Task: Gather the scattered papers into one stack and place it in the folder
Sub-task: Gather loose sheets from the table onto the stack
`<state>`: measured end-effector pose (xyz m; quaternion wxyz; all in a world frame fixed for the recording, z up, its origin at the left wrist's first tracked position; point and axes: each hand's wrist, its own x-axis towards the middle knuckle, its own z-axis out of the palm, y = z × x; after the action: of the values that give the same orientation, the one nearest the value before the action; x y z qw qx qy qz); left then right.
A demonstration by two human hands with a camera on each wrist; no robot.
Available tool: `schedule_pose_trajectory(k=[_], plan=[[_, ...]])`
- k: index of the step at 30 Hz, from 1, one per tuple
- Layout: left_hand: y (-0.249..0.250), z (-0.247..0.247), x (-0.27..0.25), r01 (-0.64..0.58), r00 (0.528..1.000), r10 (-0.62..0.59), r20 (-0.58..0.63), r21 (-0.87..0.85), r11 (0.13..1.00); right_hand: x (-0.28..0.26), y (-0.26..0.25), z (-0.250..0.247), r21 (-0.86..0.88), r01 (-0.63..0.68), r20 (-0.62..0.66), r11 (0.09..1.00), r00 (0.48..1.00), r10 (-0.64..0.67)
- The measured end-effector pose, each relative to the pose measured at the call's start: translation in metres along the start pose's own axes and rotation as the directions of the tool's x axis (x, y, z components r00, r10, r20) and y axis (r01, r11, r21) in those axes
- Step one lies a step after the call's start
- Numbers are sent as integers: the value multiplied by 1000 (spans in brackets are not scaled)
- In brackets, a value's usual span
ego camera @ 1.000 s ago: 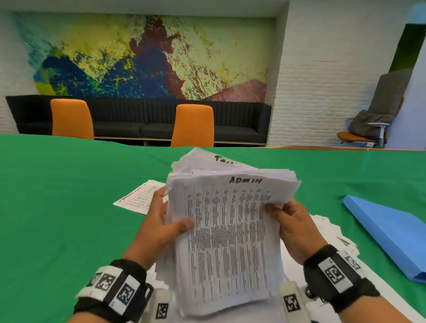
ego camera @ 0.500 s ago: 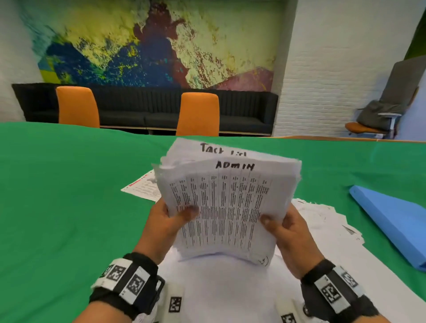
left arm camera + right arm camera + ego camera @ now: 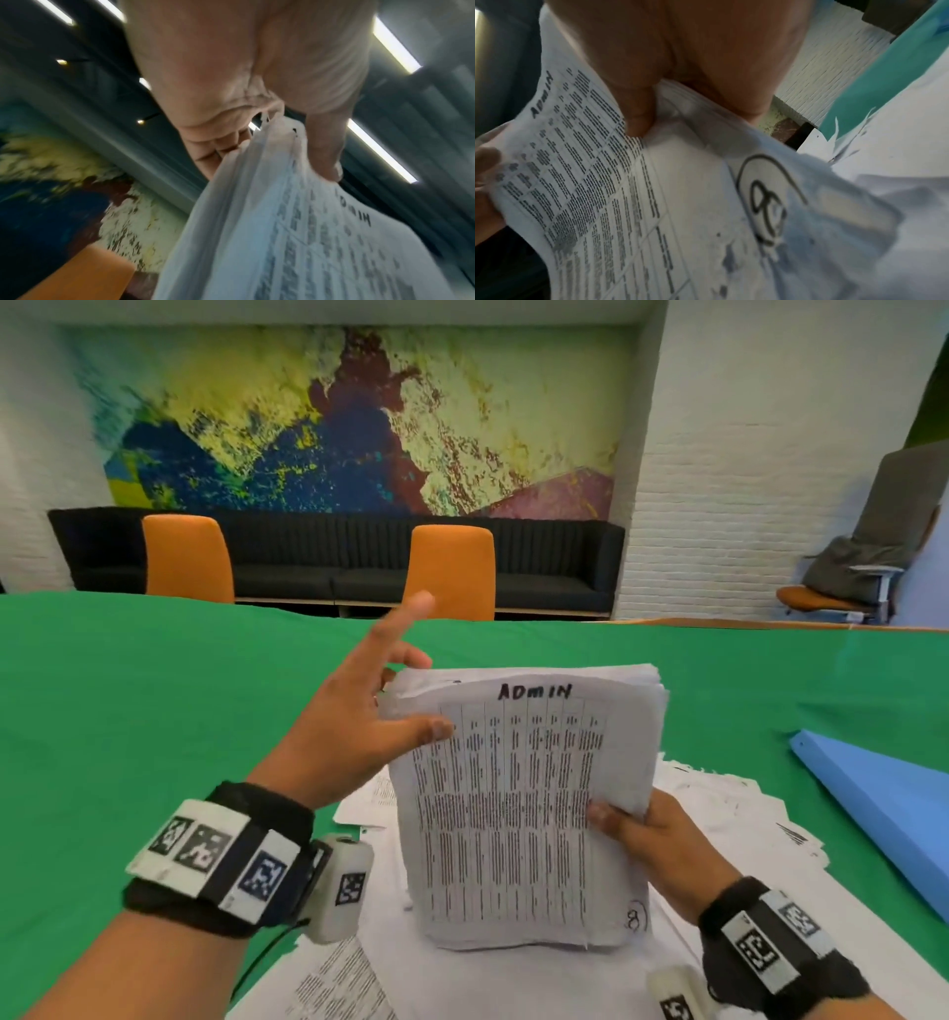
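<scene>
Between both hands, the paper stack (image 3: pixel 524 803) stands gripped by right hand (image 3: pixel 662 850), left hand (image 3: pixel 354 731) thumb-pinching.

In half a second, my left hand (image 3: pixel 354 731) slid up the stack of papers (image 3: pixel 524 809) from its lower left edge to the top left corner, where my thumb pressed the front sheet and my forefinger stretched straight out beyond the corner. My right hand (image 3: pixel 662 845) dropped from mid-edge to the stack's lower right, thumb across the front sheet. Between my fingers the uneven sheets squared up: the handwritten page that had poked out behind the "ADMIN" sheet sank out of sight, and the top edges drew nearly level.
</scene>
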<state>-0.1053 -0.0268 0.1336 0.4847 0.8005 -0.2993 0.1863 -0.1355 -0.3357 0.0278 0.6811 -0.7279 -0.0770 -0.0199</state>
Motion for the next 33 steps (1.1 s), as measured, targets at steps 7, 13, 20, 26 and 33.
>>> schedule_pose_trajectory(k=[7, 13, 20, 26, 33], plan=[[-12, 23, -10, 75, 997, -75, -12, 61, 995, -6, 12, 2, 108, -46, -37, 993, 998, 51], [-11, 43, -33, 392, 913, -407, 30, -339, 855, -11, 0, 2, 267, -23, -82, 963, 996, 46], [-11, 93, -74, 386, 866, -419, -273, -166, 907, -29, 3, 27, -11, 95, -72, 995, 993, -96], [-19, 101, -92, 486, 816, -532, -224, -233, 843, -40, 22, 38, 34, 21, -148, 999, 989, -16], [-23, 102, -102, 593, 795, -607, -5, -203, 779, -38, 18, 30, -56, -127, -113, 990, 986, 120]])
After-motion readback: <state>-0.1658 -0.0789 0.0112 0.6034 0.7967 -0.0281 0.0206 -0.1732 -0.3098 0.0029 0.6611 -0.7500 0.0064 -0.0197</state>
